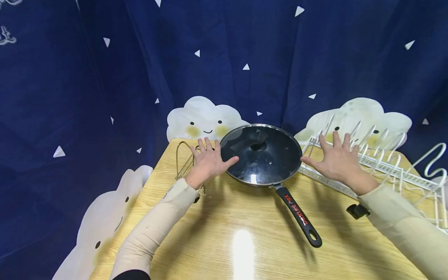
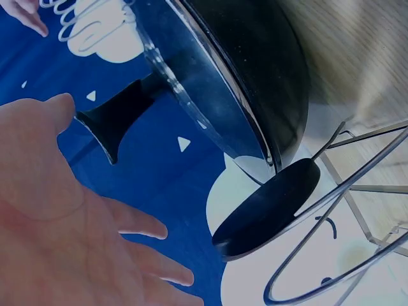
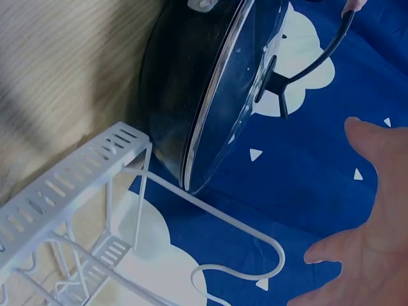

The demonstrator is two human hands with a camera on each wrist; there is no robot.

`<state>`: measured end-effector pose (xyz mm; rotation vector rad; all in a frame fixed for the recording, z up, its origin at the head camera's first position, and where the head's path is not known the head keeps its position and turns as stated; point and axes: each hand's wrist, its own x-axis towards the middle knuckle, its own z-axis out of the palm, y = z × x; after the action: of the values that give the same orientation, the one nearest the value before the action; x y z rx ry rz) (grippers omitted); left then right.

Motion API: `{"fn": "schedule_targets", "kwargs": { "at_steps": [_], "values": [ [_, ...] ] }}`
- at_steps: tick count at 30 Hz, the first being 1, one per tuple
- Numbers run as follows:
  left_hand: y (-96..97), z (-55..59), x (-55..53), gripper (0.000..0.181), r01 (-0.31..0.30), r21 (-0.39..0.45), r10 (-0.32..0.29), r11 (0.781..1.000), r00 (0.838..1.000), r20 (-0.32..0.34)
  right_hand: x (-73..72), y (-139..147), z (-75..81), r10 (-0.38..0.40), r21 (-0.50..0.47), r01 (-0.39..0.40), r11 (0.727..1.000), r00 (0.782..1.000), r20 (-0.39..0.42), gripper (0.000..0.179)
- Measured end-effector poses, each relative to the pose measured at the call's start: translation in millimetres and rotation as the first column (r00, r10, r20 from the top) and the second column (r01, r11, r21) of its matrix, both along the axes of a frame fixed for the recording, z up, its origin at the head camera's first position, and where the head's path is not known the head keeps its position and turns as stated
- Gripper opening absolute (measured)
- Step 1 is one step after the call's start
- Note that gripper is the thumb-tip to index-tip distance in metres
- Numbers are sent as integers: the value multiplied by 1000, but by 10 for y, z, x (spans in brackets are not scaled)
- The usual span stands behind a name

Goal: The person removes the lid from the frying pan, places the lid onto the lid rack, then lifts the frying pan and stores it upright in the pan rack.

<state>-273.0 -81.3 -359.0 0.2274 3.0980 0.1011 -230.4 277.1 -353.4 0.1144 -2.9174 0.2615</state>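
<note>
A black frying pan (image 1: 301, 217) with a long dark handle stands on the table, covered by a glass lid (image 1: 276, 165). The lid has a metal rim and a curved black handle (image 2: 121, 115). My left hand (image 1: 210, 161) is spread in the air by the pan's left side, holding nothing. On the other side my right hand (image 1: 337, 163) hovers, fingers also spread, in front of a white wire rack (image 1: 385, 169). In the left wrist view, a black rounded piece (image 2: 271, 207) shows beside the pan; its kind is unclear.
A metal wire stand (image 1: 185, 165) is partly hidden behind the left hand. The white rack, with upright loops, fills the table's right side close to the pan. Behind the wooden table (image 1: 210, 241) hangs a blue curtain (image 1: 224, 46) with clouds and triangles.
</note>
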Motion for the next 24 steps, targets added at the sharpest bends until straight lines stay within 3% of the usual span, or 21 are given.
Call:
{"fn": "schedule_targets", "kwargs": {
  "at_steps": [6, 13, 16, 24],
  "values": [
    [16, 24, -10, 104, 15, 21, -15, 1000, 1000, -18, 59, -64, 5, 26, 31, -25, 999, 999, -22, 98],
    [47, 17, -52, 84, 103, 119, -86, 987, 986, -143, 116, -108, -30, 89, -19, -91, 996, 993, -82, 91],
    [65, 22, -78, 74, 133, 172, -100, 976, 977, -186, 135, -118, -54, 96, -56, -100, 993, 993, -70, 89],
    [133, 61, -154, 66, 138, 344, -97, 929, 986, -134, 222, -144, -135, 144, -92, -147, 985, 989, -37, 76]
  ]
}}
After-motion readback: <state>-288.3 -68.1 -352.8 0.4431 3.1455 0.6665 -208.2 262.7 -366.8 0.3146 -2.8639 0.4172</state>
